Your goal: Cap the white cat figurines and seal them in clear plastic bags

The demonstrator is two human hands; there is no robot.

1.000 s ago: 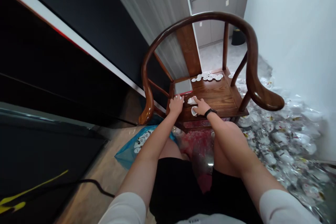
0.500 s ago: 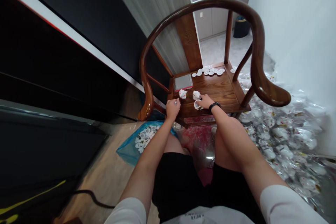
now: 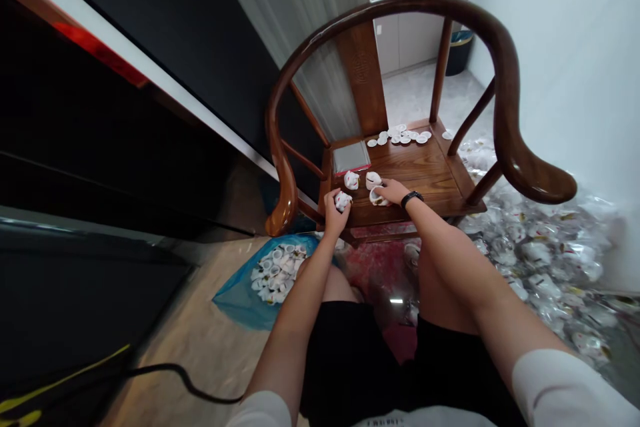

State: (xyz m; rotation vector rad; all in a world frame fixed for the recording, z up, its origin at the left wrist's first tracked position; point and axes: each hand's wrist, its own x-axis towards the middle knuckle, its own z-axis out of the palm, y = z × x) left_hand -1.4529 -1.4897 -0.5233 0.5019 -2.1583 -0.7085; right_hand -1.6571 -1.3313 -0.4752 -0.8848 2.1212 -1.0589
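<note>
My left hand grips a small white cup with red marks, just above the front of the wooden armchair seat. My right hand rests at the seat's front edge, its fingers on a tipped white cup. Two more white cups stand on the seat between my hands. Several flat white discs lie along the seat's back. A grey tablet in a red case lies at the seat's back left.
A blue plastic bag holding white cups lies on the floor left of my legs. A large heap of plastic-wrapped white items covers the floor to the right. A black panel stands to the left, with a black cable on the wooden floor.
My left hand now shows a white cup in its fingers, and a third cup stands on the seat. The view has swung slightly, and more of the blue bag's cups show.
</note>
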